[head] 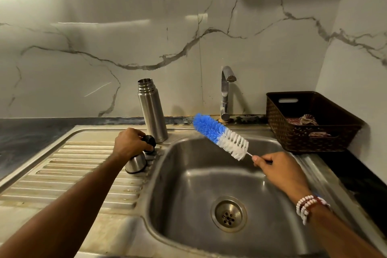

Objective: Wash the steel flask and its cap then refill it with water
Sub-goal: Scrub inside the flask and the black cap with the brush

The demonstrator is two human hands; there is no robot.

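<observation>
From the head view, your left hand (130,142) grips what looks like the black stopper (149,141), beside the steel cap (136,163) on the drainboard (83,165). The uncapped steel flask (152,111) stands upright just behind. Your right hand (280,168) pinches the bottle brush (219,135) by its handle above the sink (188,184).

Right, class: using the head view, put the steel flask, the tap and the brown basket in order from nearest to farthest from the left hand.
1. steel flask, upright just behind the left hand.
2. tap, further right, at the back.
3. brown basket, at the far right.
</observation>
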